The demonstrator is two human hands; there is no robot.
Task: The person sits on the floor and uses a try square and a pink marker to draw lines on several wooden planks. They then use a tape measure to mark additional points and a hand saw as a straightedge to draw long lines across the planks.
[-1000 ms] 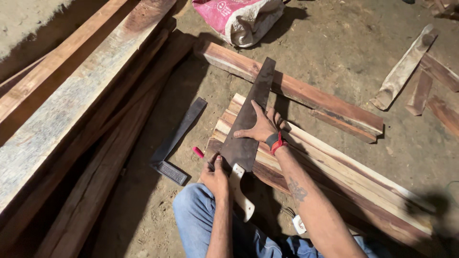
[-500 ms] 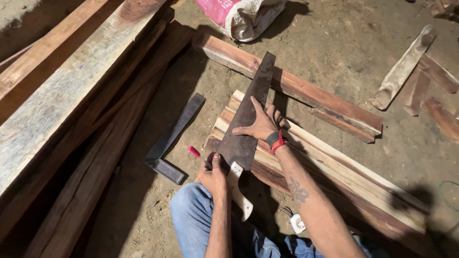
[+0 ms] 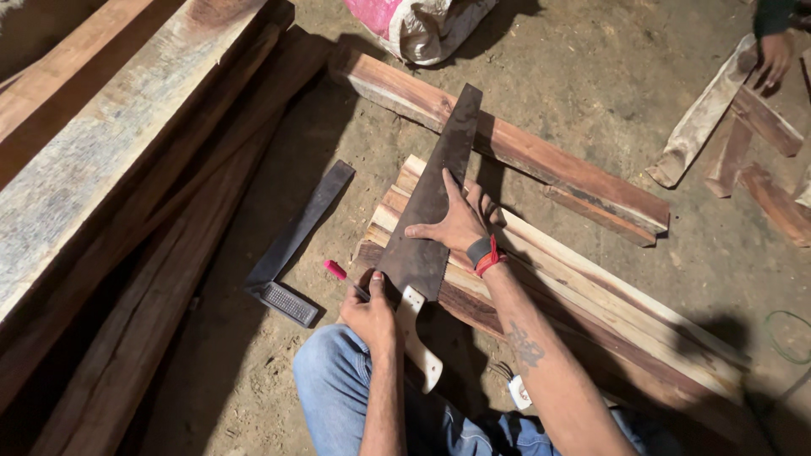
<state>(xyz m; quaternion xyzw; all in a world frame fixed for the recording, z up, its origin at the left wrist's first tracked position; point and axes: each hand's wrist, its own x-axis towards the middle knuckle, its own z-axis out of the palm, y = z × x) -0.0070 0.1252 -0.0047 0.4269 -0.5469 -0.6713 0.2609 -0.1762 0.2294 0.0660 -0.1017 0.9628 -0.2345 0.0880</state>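
Denim-clad knees [image 3: 355,397] of a seated person fill the bottom edge, seen from above. Just beyond them the left hand [image 3: 369,311] is curled closed around a red-capped pen [image 3: 345,278], its tip against the near edge of a stack of wooden planks [image 3: 591,304] lying on the dirt floor [image 3: 591,84]. Beside that hand, the pale wooden handle [image 3: 420,338] of a handsaw [image 3: 431,203] sticks out toward the knees. The saw lies flat on top of the planks, its dark rusty blade running away from the person and narrowing toward the far end.

The right hand [image 3: 456,224] presses down on the blade with palm flat and fingers spread, gripping nothing. A dark band and a red thread [image 3: 486,253] circle that wrist, and a tattoo [image 3: 524,346] marks the forearm.

Left of the planks, a dark carpenter's square [image 3: 296,245] rests on the ground. Heavy timber beams [image 3: 110,169] stretch along the left side. Past the saw's tip, a reddish board [image 3: 541,160] lies crosswise. Farther off, a pink and white sack [image 3: 418,25] sits at the top, and another person's hand [image 3: 773,55] touches offcuts of wood [image 3: 735,135] at the upper right.
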